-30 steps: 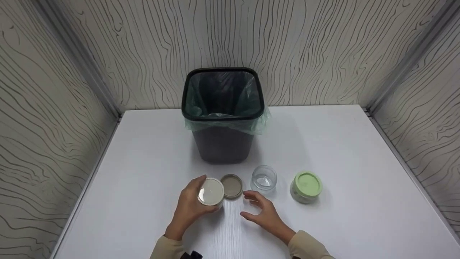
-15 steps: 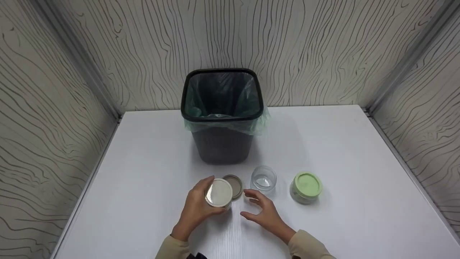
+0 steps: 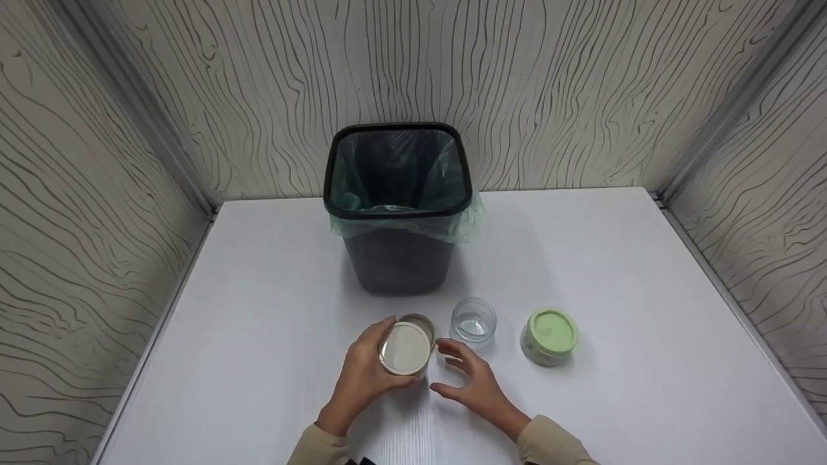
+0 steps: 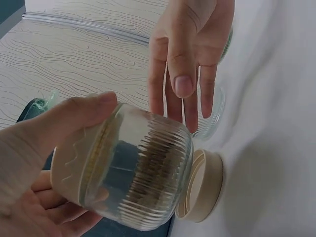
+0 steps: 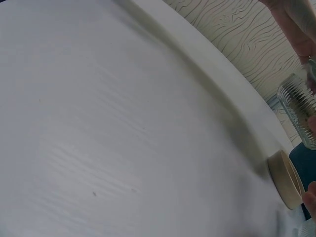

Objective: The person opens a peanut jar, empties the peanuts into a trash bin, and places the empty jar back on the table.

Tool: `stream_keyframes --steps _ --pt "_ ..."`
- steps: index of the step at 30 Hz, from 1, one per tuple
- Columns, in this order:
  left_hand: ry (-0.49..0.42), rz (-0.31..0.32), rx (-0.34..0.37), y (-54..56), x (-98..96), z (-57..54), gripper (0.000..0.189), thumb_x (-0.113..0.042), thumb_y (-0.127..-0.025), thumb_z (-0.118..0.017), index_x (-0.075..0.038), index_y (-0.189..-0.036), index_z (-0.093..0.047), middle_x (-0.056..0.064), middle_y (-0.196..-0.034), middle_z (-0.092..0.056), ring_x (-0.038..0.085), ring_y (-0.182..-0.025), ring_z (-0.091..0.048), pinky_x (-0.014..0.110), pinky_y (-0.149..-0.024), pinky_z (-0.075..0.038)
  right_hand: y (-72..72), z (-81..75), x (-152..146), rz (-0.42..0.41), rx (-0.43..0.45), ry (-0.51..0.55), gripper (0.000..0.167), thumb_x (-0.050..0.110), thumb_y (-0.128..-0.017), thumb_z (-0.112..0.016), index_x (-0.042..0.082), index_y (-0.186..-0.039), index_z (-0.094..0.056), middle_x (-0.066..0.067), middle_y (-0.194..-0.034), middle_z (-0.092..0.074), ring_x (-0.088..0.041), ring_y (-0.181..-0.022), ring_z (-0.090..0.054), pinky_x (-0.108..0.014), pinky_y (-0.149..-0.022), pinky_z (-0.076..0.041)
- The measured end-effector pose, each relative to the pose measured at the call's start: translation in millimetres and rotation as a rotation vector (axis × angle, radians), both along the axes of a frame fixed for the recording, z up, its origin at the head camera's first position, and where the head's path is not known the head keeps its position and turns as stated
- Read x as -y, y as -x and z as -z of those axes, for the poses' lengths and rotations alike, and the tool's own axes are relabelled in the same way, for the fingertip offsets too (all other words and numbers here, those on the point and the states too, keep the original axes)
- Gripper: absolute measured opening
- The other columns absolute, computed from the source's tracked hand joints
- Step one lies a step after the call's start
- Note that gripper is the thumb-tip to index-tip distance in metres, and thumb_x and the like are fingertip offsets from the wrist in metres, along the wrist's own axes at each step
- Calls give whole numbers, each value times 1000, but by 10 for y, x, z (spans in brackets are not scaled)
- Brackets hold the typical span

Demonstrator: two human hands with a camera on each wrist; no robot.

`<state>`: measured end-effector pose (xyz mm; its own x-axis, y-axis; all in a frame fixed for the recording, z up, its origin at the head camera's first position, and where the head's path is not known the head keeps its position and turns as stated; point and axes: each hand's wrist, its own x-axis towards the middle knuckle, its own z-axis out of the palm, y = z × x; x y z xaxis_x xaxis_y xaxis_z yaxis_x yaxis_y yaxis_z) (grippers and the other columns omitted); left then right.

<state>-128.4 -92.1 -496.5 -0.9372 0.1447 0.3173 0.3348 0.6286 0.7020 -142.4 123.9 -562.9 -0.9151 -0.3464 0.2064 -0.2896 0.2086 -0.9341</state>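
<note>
My left hand point(image 3: 367, 368) grips a ribbed glass jar point(image 4: 148, 173) by its cream lid point(image 3: 405, 349), holding it above the table. Some brownish matter shows through the jar's ribbed wall. Partly hidden behind this jar, a loose beige lid point(image 4: 207, 190) lies on the table with its hollow side up. My right hand point(image 3: 475, 381) is just right of the jar, fingers loosely bent with a gap to the thumb, holding nothing. An uncovered clear glass jar point(image 3: 473, 320) stands just beyond the right fingers.
A dark trash bin point(image 3: 404, 258) with a green bag point(image 3: 468, 219) over its rim stands at the back middle of the white table point(image 3: 271, 290). To the right is a jar with a green lid point(image 3: 554, 331). Wood-patterned walls point(image 3: 413, 64) enclose the back and sides.
My left hand has carried the cream-lidded jar to the right, so it now covers part of the loose lid and is closer to my right hand. The right hand has barely moved.
</note>
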Motion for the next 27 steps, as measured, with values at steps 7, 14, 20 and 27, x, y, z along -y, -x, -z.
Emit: stream_keyframes --steps 7,14,20,27 --pt "-14 39 6 -11 -32 -1 92 -29 -57 -92 6 -131 -51 20 -128 -62 35 -118 -60 50 -100 -52 2 0 5 -36 -37 27 72 7 -71 -82 -7 -133 -47 -27 -131 -56 3 -121 -53 -33 -101 -55" --pt "-6 82 32 -39 -88 -16 93 -31 -56 -92 6 -131 -51 19 -125 -62 34 -115 -62 48 -98 -54 -14 -38 30 -81 -9 27 81 16 -74 -83 -2 -141 -41 -26 -141 -49 13 -122 -46 -26 -105 -51" --pt "-23 95 40 -60 -132 -30 92 -29 -55 -93 4 -130 -52 17 -123 -64 32 -113 -63 47 -96 -55 -13 -62 38 -77 0 42 86 11 -69 -85 -2 -142 -40 -27 -142 -47 11 -123 -46 -22 -105 -50" --pt "-22 115 34 -79 -175 -21 92 -34 -56 -92 4 -130 -52 17 -126 -63 31 -115 -63 45 -98 -55 -35 -48 55 -74 -11 79 92 7 -64 -88 -4 -141 -40 -1 -141 -51 12 -124 -45 -15 -105 -46"
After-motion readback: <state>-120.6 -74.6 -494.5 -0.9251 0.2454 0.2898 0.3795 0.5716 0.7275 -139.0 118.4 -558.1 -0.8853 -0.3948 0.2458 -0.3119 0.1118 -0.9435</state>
